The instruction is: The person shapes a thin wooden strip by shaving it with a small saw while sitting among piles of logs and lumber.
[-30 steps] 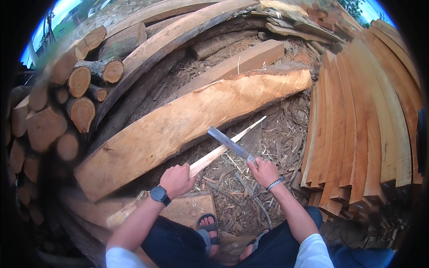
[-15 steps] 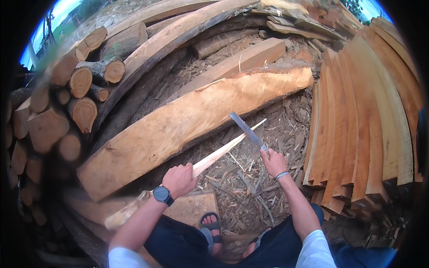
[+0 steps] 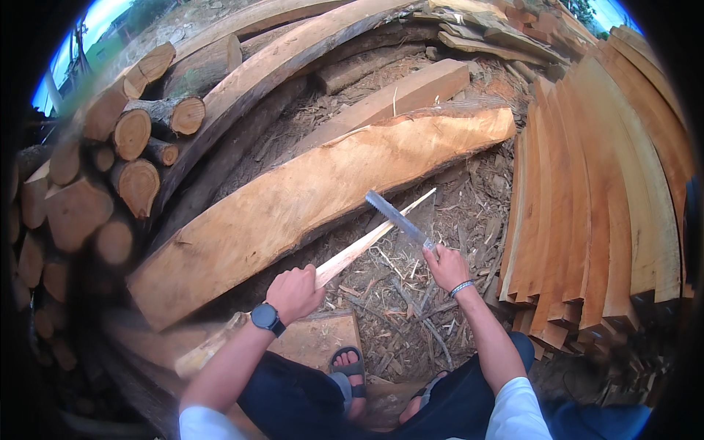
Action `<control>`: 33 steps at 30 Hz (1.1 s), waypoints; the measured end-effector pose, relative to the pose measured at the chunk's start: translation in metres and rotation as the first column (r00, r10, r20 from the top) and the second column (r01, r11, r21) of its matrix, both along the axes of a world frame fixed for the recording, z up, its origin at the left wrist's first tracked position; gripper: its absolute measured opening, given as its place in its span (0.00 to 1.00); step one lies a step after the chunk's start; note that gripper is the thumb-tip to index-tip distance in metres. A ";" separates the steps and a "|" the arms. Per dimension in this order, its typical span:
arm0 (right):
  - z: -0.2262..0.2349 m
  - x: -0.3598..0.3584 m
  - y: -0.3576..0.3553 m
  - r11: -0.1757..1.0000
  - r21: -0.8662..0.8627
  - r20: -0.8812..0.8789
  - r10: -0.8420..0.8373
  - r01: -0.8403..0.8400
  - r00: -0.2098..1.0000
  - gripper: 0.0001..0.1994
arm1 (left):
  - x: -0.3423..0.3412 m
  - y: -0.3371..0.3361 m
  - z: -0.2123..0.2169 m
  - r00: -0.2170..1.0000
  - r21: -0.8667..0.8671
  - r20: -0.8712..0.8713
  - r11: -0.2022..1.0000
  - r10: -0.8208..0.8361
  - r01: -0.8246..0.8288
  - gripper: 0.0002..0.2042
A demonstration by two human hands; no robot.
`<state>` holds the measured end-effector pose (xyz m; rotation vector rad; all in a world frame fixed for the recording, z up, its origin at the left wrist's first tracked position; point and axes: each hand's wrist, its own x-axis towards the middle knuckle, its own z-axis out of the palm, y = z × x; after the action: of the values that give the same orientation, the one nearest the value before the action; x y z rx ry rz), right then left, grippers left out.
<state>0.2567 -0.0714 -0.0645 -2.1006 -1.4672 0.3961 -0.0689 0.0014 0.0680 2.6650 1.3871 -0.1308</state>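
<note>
My left hand (image 3: 295, 295), a watch on its wrist, is wrapped round a pale wooden stick (image 3: 352, 258). The stick tapers to a thin point at the far right. Its thicker rear end emerges beside my left forearm, partly hidden by the arm. In my right hand (image 3: 447, 268), fingers closed round the handle, is a saw-toothed knife (image 3: 402, 220) with a grey metal blade and teeth along one edge near the tip. The blade crosses the stick's tapered part, a little short of the point; whether it touches is hard to tell. My fingers hide most of the handle.
A thick hewn timber (image 3: 315, 194) lies just ahead. Cut logs (image 3: 138, 187) are piled at left, and long planks (image 3: 587, 198) stack at right. Wood chips litter the ground (image 3: 411, 323). My sandalled feet (image 3: 350, 370) are close below, by a wooden slab (image 3: 326, 339).
My right hand has shifted slightly left and toward me, so the blade crosses the stick a little farther back from its point. My left hand and the stick have barely moved.
</note>
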 end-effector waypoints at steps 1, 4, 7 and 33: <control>-0.001 0.018 0.003 0.998 0.014 -0.009 -0.061 0.061 0.998 0.29 | 0.004 -0.001 0.002 1.000 -0.003 0.012 1.000 -0.002 0.002 0.14; 0.000 0.017 0.001 0.998 -0.007 -0.015 -0.058 0.057 0.998 0.29 | -0.001 0.002 -0.001 1.000 0.016 0.011 1.000 -0.017 0.017 0.14; -0.003 -0.011 -0.005 0.997 -0.006 0.027 0.074 -0.074 0.997 0.30 | -0.002 0.005 -0.002 1.000 0.020 0.006 1.000 -0.020 0.020 0.14; -0.001 0.010 0.004 0.997 -0.051 -0.105 0.049 -0.054 0.993 0.31 | -0.004 0.004 -0.003 0.999 0.061 -0.025 0.997 -0.043 0.045 0.14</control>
<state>0.2666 -0.0677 -0.0651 -2.0540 -1.4673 0.5621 -0.0727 0.0053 0.0646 2.7535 1.3611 -0.1263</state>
